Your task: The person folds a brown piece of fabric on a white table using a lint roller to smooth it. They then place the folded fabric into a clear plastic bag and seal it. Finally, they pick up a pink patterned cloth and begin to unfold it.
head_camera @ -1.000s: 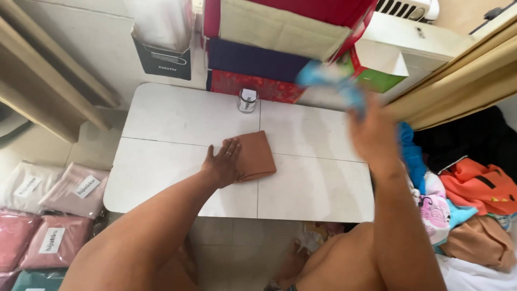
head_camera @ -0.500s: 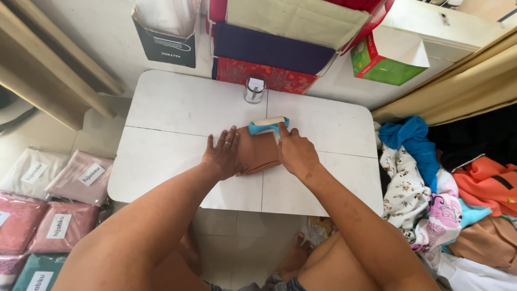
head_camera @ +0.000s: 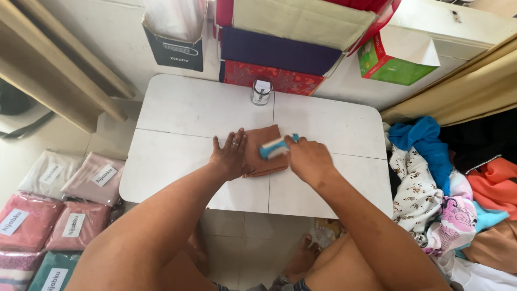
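Observation:
A folded rust-brown cloth (head_camera: 265, 161) lies near the middle of a small white folding table (head_camera: 177, 116). My left hand (head_camera: 230, 154) presses flat on the cloth's left part, fingers spread, a ring on one finger. My right hand (head_camera: 308, 159) grips a blue and white hand-held device (head_camera: 273, 146), like a lint remover, and holds it down on the cloth's right part.
A small glass jar (head_camera: 262, 92) stands at the table's back edge. Stacked boxes (head_camera: 280, 51) and a green carton (head_camera: 396, 59) sit behind it. Bagged folded cloths (head_camera: 64, 199) lie on the floor at left; a heap of loose coloured fabrics (head_camera: 452, 183) lies at right.
My right hand came down from high on the right with the blue device and now rests it on the cloth. My left hand stayed pressed on the cloth.

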